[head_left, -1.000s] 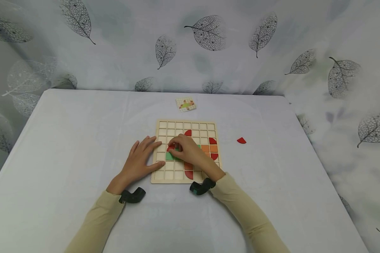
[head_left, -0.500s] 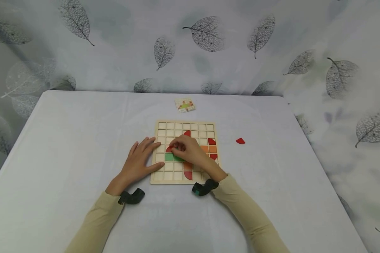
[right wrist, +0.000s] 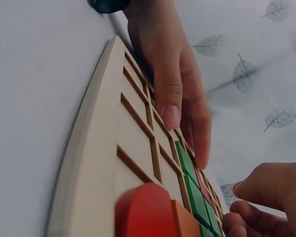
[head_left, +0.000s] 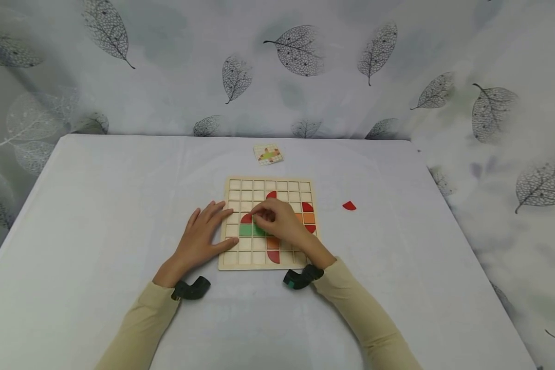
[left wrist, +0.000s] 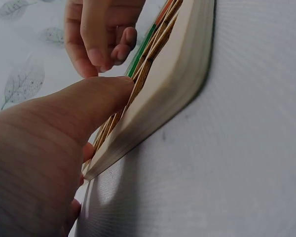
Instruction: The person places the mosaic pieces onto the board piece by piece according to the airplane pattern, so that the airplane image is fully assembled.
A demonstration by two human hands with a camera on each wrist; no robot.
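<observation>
A wooden grid board lies on the white table with coloured pieces in its cells. My left hand rests on its left edge, fingers spread and thumb on the frame. Over the middle of the board is my right hand, its fingers loosely bent and no piece visible between thumb and forefinger. Just left of those fingertips, a red quarter-circle piece sits in a cell above a green square. The right wrist view shows this red piece beside green squares. My right hand hides some central cells.
A small pattern card lies behind the board. One loose red quarter-circle is on the table to the right. Orange squares and other red pieces occupy cells on the right and near the front.
My right hand has drawn slightly to the right, off the red quarter-circle, leaving it in its cell. My left hand keeps its place on the board's edge.
</observation>
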